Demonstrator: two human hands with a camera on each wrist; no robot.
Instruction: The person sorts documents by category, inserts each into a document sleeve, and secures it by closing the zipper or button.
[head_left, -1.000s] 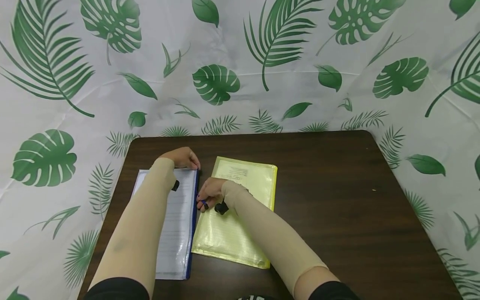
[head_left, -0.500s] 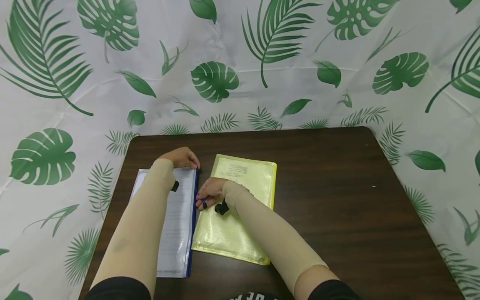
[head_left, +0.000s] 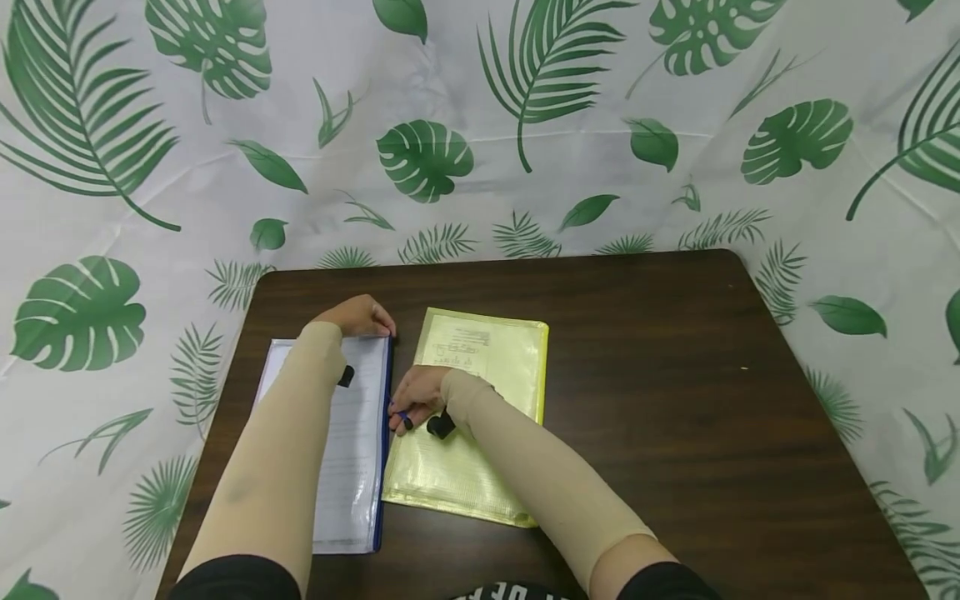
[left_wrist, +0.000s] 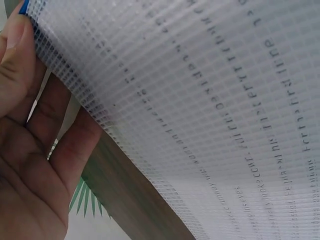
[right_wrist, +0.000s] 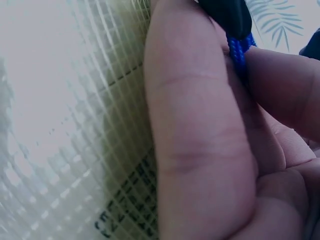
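Observation:
A clear mesh zip pouch with a dark blue zip edge lies on the left of the table, printed paper inside it. My left hand pinches its far right corner; in the left wrist view, the thumb presses at the blue edge and other fingers reach behind the mesh. Partway down the blue edge, my right hand pinches a blue cord zip pull with a black end between thumb and finger. Under that hand lies a yellow mesh zip pouch, slightly turned, with a printed sheet showing through.
The dark wooden table extends to the right of both pouches. A white cloth with green leaves hangs behind and around it. The yellow pouch's left side lies close against the blue zip edge.
My right hand has shifted slightly towards me along the blue edge, still pinching the zip pull. The left hand keeps its hold on the corner. The head view has tilted a little.

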